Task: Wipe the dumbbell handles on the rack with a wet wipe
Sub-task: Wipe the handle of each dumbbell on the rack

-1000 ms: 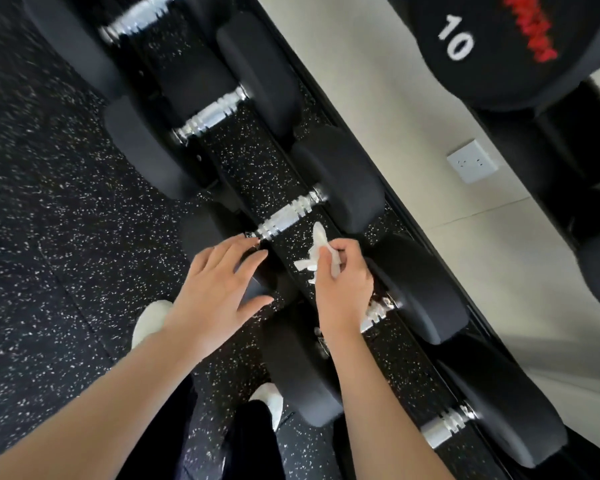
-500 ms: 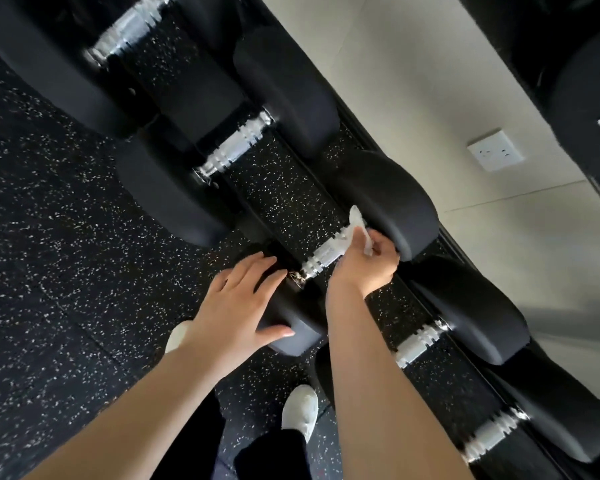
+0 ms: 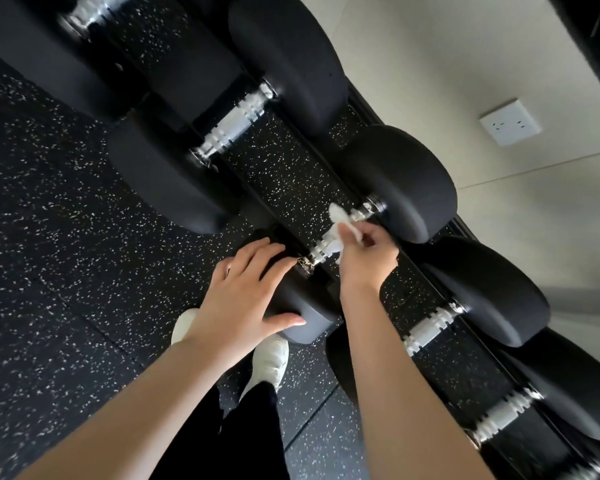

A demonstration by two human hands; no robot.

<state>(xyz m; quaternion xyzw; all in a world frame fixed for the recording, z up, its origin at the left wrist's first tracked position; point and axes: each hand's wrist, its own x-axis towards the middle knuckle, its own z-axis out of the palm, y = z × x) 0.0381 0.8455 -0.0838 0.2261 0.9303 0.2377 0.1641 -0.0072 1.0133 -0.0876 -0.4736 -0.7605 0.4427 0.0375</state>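
While the head camera looks steeply down along the rack, the entries read:

Rack: a row of black dumbbells (image 3: 333, 237) runs from upper left to lower right, each lying crosswise with a chrome handle between two dark heads.
Handle under the wipe: chrome handle (image 3: 317, 251) of the middle dumbbell, partly covered.
Wet wipe: white wet wipe (image 3: 340, 223) bunched over that handle, one corner sticking up toward the far head (image 3: 402, 181).
Right hand: right hand (image 3: 368, 258) closed around the wipe and the handle, thumb on top, fingers curled under.
Left hand: left hand (image 3: 246, 296) laid flat, fingers spread, on the near head (image 3: 309, 317) of the same dumbbell; nothing gripped.
Hands: close together, not touching.
Neighbouring handles: bare chrome handle (image 3: 236, 123) up the row; another chrome handle (image 3: 430, 327) down the row.
Floor: black speckled rubber floor (image 3: 49, 254); white shoes (image 3: 271, 358) below the forearms.
Wall: pale wall with a white socket (image 3: 510, 121).
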